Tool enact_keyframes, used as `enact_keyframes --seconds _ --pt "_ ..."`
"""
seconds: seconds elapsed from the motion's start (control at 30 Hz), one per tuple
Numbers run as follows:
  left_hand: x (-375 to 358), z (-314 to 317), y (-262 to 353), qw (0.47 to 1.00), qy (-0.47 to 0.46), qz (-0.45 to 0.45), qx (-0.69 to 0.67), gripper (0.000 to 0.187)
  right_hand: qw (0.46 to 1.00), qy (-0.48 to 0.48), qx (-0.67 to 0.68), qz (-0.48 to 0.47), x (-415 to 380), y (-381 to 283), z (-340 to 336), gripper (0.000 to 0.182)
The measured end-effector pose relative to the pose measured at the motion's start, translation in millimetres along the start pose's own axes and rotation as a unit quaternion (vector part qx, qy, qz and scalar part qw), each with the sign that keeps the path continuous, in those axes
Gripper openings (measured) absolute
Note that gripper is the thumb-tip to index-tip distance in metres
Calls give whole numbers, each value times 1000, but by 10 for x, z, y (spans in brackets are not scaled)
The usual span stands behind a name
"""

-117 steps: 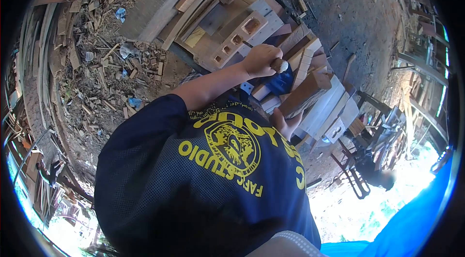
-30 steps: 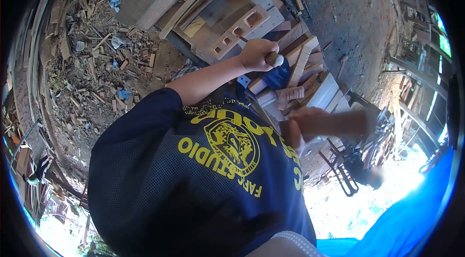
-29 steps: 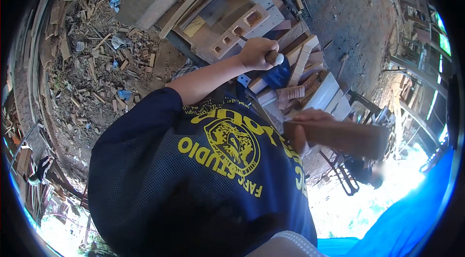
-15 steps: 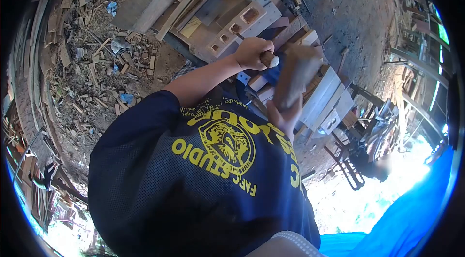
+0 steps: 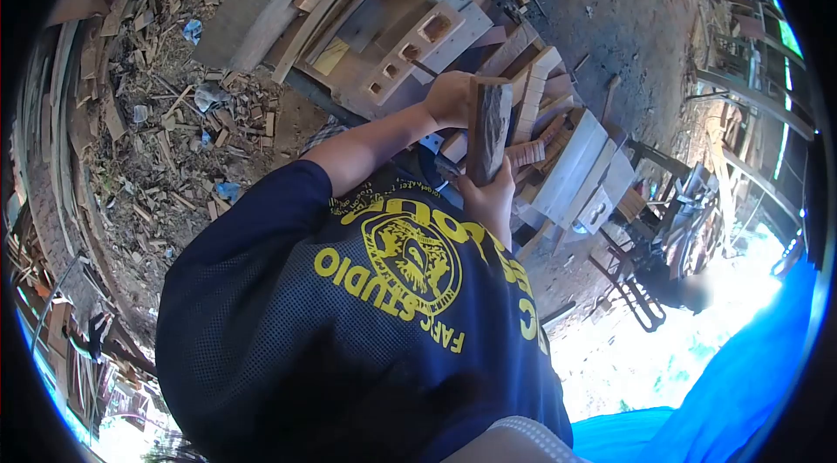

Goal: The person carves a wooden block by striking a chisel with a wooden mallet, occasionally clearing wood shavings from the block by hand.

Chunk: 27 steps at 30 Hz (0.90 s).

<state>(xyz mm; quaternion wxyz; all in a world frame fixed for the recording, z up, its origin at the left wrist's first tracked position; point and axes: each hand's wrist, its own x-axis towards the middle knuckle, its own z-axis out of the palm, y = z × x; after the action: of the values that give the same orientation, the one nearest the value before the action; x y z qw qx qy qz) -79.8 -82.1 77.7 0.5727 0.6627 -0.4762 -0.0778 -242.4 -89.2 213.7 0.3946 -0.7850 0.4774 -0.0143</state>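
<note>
My left hand [image 5: 446, 97] is closed round a chisel [image 5: 424, 68]; its dark blade points toward a timber with rectangular holes [image 5: 424, 39]. The handle is hidden behind the hand and a rough wooden block [image 5: 490, 136]. My right hand [image 5: 490, 201] grips that block by its lower end and holds it upright. In this view the block's upper end overlaps the fingers of my left hand, right at the chisel's handle end. The holed timber lies across a workbench, just beyond my left hand.
Several cut wooden pieces [image 5: 527, 101] lie right of the block. Pale boards [image 5: 571, 171] stand farther right, near a person in dark clothing [image 5: 658, 275]. Wood scraps [image 5: 174, 123] litter the ground at left. A blue tarp [image 5: 741, 367] hangs at lower right.
The wooden block in my right hand has swung left, from beside the chisel to in front of its handle end, which it now covers. My left hand stays nearly in place.
</note>
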Motion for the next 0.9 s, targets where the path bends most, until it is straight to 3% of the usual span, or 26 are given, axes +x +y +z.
enact_keyframes --seconds 0.07,0.1,0.17,0.23,0.27,0.3,0.37,0.43,0.5,0.57,0.63,0.67,0.7,0.73,0.8,0.83,0.87,0.9 --pt "-24 13 -34 1000 13 24 5 31 998 21 29 -54 -69 64 -41 53" --pt "-1 -47 14 1000 7 -21 10 27 998 19 31 -54 -105 144 -25 53" --pt "-9 -137 42 997 -2 -71 19 25 945 213 192 -157 -183 366 74 46" --pt "-12 -165 39 998 5 -60 -13 28 916 65 41 -394 90 866 -240 38" --pt "-3 -185 31 998 4 -59 -11 28 975 -34 136 -171 57 732 -250 40" --pt "-17 -201 41 998 2 -58 -21 27 964 -132 221 66 -22 554 -210 43" --pt "-71 -182 -3 998 -1 -57 -29 25 982 30 169 -73 76 296 385 47" --pt "-110 -109 -113 1000 14 2 -15 26 982 17 178 -63 73 313 386 49" --pt "-142 -111 -137 1000 19 -1 -18 26 985 -20 171 -12 17 268 306 50" --pt "-52 -128 -79 999 33 5 -24 26 986 -9 166 -28 22 123 206 50" --pt "-39 -259 31 999 -4 -39 -23 27 985 48 154 -58 -96 29 108 51" --pt "-42 -258 13 999 -2 -39 -20 27 966 89 243 -25 -166 297 154 53" --pt "-58 -242 -12 999 0 -39 -29 28 965 86 244 -26 -140 248 131 53" --pt "-67 -238 -19 998 1 -39 -40 29 923 107 344 -131 -112 144 83 52" --pt "-77 -244 -29 998 1 -40 -42 29 778 145 515 -329 -62 -3 20 50" --pt "-80 -254 -28 998 4 -41 -42 28 779 147 513 -328 -24 29 64 50" --pt "-104 -262 -34 998 3 -41 -43 28 916 76 332 -213 21 90 141 46" --pt "-125 -272 -45 999 3 -22 -39 29 988 0 128 -84 54 135 196 42"
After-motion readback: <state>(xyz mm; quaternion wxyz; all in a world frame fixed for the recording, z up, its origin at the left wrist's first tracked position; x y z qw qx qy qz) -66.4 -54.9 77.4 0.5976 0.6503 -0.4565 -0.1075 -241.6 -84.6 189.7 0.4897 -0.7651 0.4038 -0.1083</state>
